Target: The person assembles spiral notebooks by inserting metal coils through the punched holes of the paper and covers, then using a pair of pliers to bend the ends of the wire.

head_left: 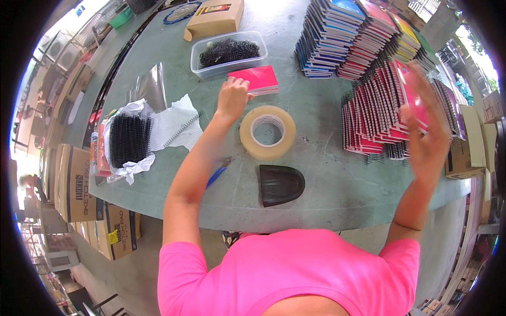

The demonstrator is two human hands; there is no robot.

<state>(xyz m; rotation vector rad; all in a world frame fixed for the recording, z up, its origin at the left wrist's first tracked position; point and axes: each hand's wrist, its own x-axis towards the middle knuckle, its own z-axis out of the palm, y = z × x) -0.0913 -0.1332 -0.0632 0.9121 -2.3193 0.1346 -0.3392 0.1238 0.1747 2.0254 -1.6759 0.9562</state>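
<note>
My left hand is closed with its fingers on the left end of a small pile of red-covered notebooks. On the right, my right hand is blurred by motion, its fingers stretched up and the thumb apart. It hovers over or beside the stacked red spiral notebooks; contact cannot be made out. Just behind the left hand's pile stands a clear plastic tub of black binding coils. A wide roll of tape lies nearer to me.
A dark curved plastic piece and a blue-handled tool lie near the front edge. On the left, black coils rest on crumpled white paper. Blue notebooks are stacked at the back right, a cardboard box farther left.
</note>
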